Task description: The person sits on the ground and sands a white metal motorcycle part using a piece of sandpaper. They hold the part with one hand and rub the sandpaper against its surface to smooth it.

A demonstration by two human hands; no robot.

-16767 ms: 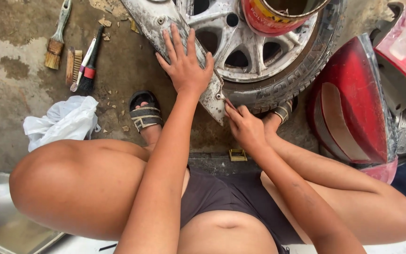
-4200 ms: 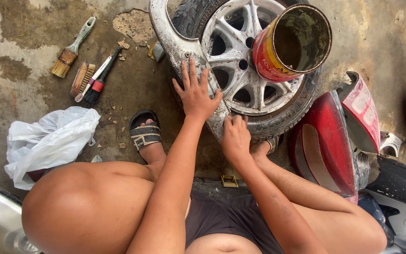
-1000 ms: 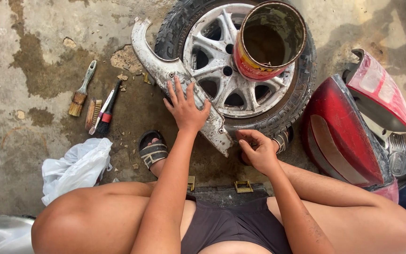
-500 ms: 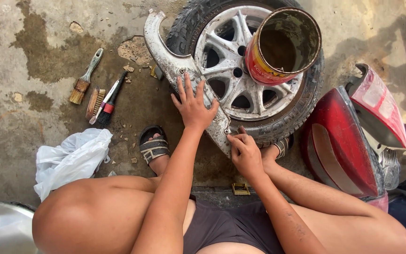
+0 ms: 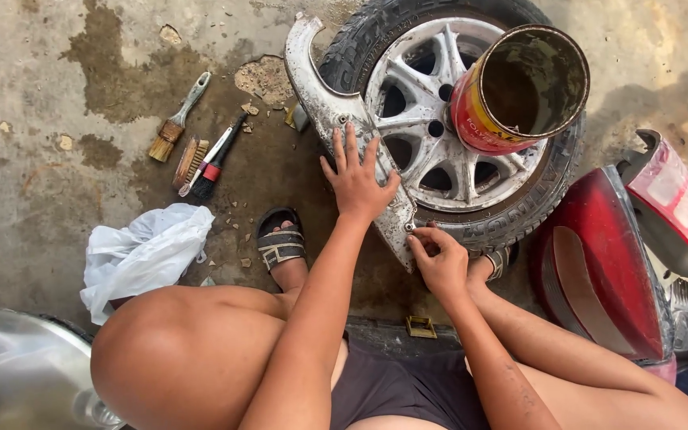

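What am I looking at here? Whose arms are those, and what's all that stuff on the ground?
A camera worn on a person's head looks down, so the arms are their own. The left hand lies flat on a long, curved, dirty grey panel resting against a silver-spoked wheel with a black tyre. The right hand pinches at the panel's lower end; what it grips is too small to tell. A red and yellow open tin sits on the wheel. On the stained concrete floor lie brushes and a white plastic bag.

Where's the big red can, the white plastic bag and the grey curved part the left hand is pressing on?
Red can (image 5: 483, 119), head view, on its red side wall.
White plastic bag (image 5: 141, 255), head view, on its crumpled middle.
Grey curved part (image 5: 316, 91), head view, on its upper stretch.
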